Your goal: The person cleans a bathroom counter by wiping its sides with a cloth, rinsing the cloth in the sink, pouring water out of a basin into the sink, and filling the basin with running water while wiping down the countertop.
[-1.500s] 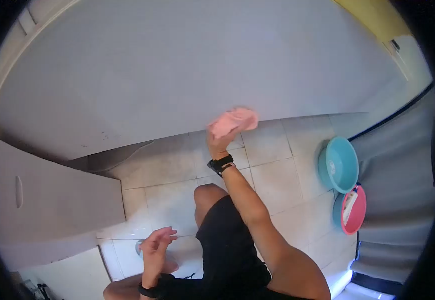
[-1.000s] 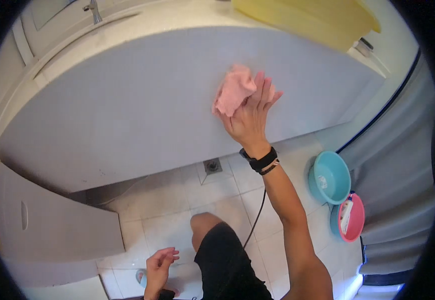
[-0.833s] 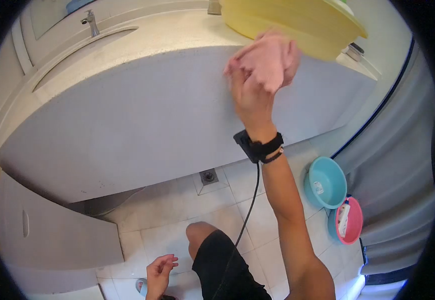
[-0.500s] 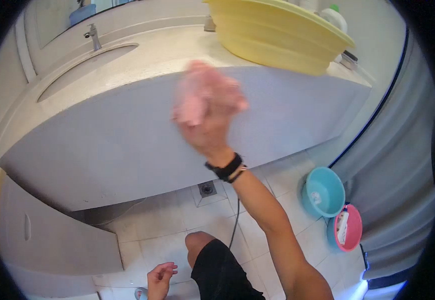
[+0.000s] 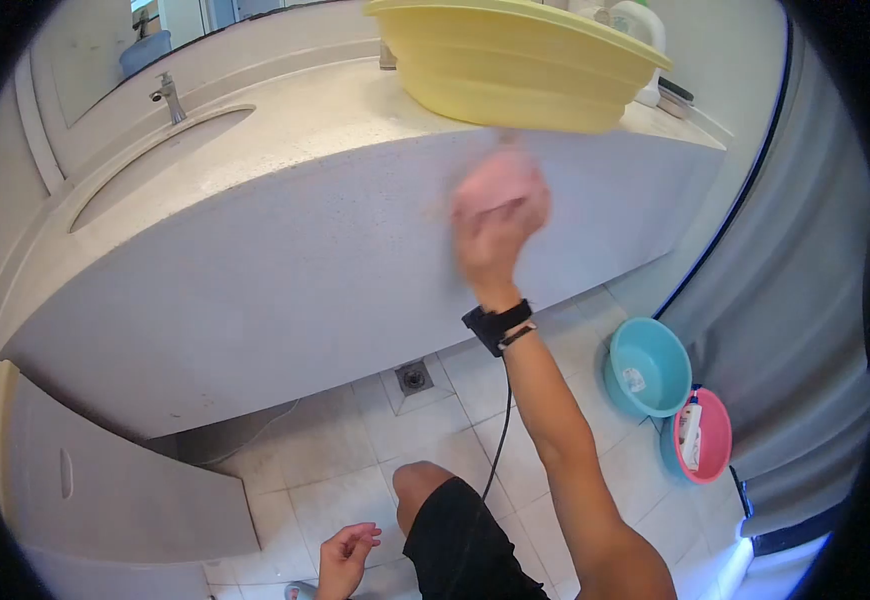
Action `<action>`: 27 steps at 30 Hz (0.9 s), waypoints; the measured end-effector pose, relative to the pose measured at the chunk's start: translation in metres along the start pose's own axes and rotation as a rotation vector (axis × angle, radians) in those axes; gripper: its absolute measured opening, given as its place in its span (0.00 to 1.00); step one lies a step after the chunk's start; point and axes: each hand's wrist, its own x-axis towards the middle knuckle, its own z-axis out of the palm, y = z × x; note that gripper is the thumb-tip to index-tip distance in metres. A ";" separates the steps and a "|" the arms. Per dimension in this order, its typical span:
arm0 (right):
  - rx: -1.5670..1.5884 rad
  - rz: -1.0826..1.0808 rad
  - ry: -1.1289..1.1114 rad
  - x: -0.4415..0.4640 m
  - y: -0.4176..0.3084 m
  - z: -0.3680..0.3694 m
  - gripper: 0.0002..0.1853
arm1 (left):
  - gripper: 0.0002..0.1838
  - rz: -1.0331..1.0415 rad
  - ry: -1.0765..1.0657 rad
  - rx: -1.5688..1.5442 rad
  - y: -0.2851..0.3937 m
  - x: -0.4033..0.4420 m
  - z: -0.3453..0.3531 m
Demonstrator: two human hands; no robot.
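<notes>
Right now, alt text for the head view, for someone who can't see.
The right hand holds a pink cloth at a pale panel below a yellow basin; the left hand looks empty. A teal basin and a pink basin stand on the floor.

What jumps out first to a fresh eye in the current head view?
The big yellow basin on the countertop, top center and right, its near side at the counter's front edge. Just below it, the right hand holds a motion-blurred pink cloth at the pale front panel. Then the turquoise basin and the pink one on the floor at right, by the gray curtain.
</notes>
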 end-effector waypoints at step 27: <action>0.477 -0.708 -0.535 -0.143 -0.181 0.024 0.20 | 0.12 0.034 0.164 0.020 0.014 -0.012 -0.015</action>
